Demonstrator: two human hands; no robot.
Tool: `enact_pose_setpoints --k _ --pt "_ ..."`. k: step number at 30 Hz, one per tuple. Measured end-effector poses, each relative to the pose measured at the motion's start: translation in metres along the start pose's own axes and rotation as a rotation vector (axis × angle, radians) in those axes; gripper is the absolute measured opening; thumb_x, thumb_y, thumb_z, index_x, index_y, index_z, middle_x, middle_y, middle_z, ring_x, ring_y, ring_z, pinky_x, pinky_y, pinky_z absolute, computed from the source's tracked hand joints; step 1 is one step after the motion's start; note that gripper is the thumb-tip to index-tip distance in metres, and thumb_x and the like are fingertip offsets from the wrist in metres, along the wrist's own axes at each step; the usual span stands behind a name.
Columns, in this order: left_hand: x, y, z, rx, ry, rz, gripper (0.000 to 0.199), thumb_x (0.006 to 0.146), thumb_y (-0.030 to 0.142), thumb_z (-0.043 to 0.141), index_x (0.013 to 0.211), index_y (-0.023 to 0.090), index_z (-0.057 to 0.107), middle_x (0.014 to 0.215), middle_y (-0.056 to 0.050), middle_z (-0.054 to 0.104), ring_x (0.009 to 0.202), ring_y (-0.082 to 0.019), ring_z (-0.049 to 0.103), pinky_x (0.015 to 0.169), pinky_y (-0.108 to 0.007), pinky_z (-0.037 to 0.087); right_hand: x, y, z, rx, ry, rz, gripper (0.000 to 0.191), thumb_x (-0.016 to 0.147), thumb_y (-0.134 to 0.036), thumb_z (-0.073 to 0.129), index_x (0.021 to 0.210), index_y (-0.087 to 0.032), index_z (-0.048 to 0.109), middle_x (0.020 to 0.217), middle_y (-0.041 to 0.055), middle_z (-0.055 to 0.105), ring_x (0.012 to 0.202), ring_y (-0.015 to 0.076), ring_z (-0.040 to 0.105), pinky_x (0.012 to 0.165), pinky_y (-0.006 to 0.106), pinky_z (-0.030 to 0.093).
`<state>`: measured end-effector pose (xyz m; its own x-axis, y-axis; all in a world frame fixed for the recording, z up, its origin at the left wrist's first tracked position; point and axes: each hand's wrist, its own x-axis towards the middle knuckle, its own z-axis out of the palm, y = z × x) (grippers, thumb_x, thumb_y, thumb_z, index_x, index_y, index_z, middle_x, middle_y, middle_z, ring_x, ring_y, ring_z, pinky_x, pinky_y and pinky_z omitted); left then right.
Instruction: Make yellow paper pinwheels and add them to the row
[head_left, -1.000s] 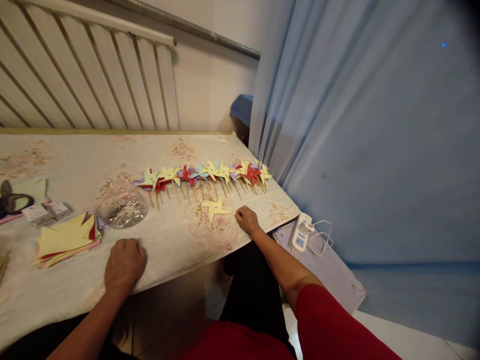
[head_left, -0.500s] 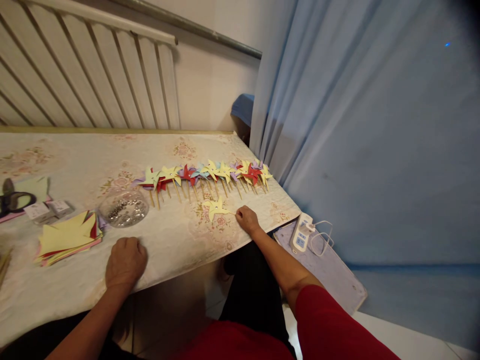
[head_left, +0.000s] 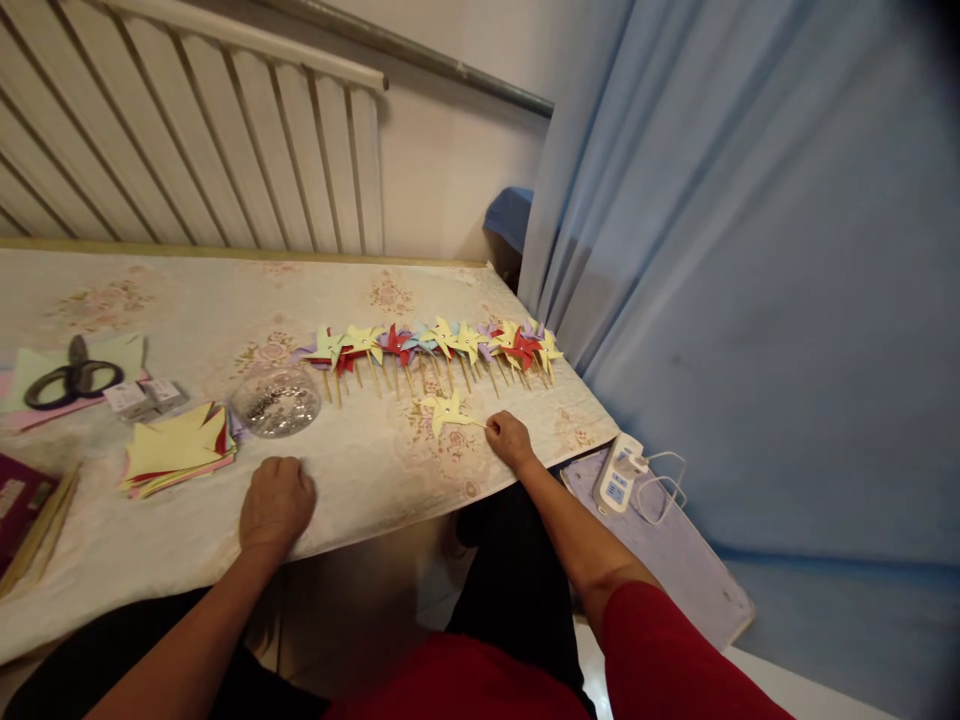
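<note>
Blue curtain (head_left: 750, 300) hangs at the right, a radiator (head_left: 225, 140) stands against the wall, and a flowered cloth covers the table (head_left: 375, 510). Across it runs a row of pinwheels (head_left: 466, 345), heads overlapping and sticks towards the person, an order that probably saves space and leaves the sticks easy to grasp. Cut sheets (head_left: 176, 452) sit in a stack near the left hand (head_left: 277, 502), likely for easy reach. That hand rests closed in a loose fist by the table edge; whether it hides anything, I cannot tell. Scissors (head_left: 77, 378) lie on more paper, farther off. A clear dish (head_left: 281, 434) gathers tiny metal bits, presumably so none scatter. In front of the row, one yellow pinwheel (head_left: 448, 412) lies on the cloth, its stick end pinched by the right hand (head_left: 510, 440), seemingly to keep the blades free of the fingers.
</note>
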<state>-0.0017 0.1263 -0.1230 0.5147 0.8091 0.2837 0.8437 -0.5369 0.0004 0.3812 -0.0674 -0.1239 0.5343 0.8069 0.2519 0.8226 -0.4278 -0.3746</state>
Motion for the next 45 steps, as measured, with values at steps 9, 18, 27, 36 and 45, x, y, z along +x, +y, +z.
enact_pose_setpoints --k 9,18,27,36,45 --pt "-0.002 0.0 0.003 -0.007 0.013 -0.009 0.025 0.095 0.025 0.039 0.088 0.015 0.061 0.093 -0.013 0.059 0.092 -0.027 0.056 0.083 -0.038 0.044 -0.001 0.002 0.004 -0.014 0.008 -0.029 0.013 0.086 -0.013 0.058 0.077 -0.019 0.067 0.083 0.0036 0.066 0.077 0.0156 0.056 0.073 0.025 0.038" --pt "-0.003 0.002 0.0 -0.041 0.011 -0.019 0.023 0.094 0.024 0.04 0.087 0.016 0.061 0.094 -0.014 0.058 0.092 -0.028 0.055 0.082 -0.038 0.044 -0.002 0.004 0.005 0.017 0.02 -0.019 0.014 0.083 -0.014 0.057 0.072 -0.02 0.064 0.078 0.0027 0.064 0.073 0.0153 0.055 0.069 0.025 0.037" --pt "-0.005 0.003 0.001 -0.054 0.016 -0.024 0.022 0.094 0.023 0.041 0.088 0.016 0.06 0.095 -0.014 0.058 0.093 -0.028 0.055 0.084 -0.04 0.045 -0.002 0.0 0.0 0.074 -0.009 0.008 0.011 0.081 -0.016 0.058 0.077 -0.02 0.068 0.08 0.0024 0.065 0.075 0.0157 0.056 0.071 0.025 0.039" --pt "-0.004 0.003 -0.001 -0.05 -0.003 -0.021 0.023 0.094 0.023 0.04 0.09 0.015 0.061 0.097 -0.015 0.059 0.094 -0.028 0.055 0.084 -0.039 0.044 -0.001 -0.003 -0.001 0.033 -0.029 0.029 0.013 0.083 -0.015 0.058 0.074 -0.019 0.066 0.079 0.0024 0.066 0.073 0.0152 0.055 0.07 0.025 0.037" --pt "0.0 0.002 -0.002 -0.047 -0.03 -0.021 0.027 0.094 0.025 0.038 0.09 0.014 0.062 0.095 -0.016 0.059 0.094 -0.029 0.055 0.083 -0.04 0.043 0.004 -0.008 -0.003 -0.013 -0.068 0.075 0.013 0.083 -0.012 0.06 0.076 -0.019 0.069 0.082 0.003 0.068 0.075 0.0148 0.057 0.07 0.024 0.037"
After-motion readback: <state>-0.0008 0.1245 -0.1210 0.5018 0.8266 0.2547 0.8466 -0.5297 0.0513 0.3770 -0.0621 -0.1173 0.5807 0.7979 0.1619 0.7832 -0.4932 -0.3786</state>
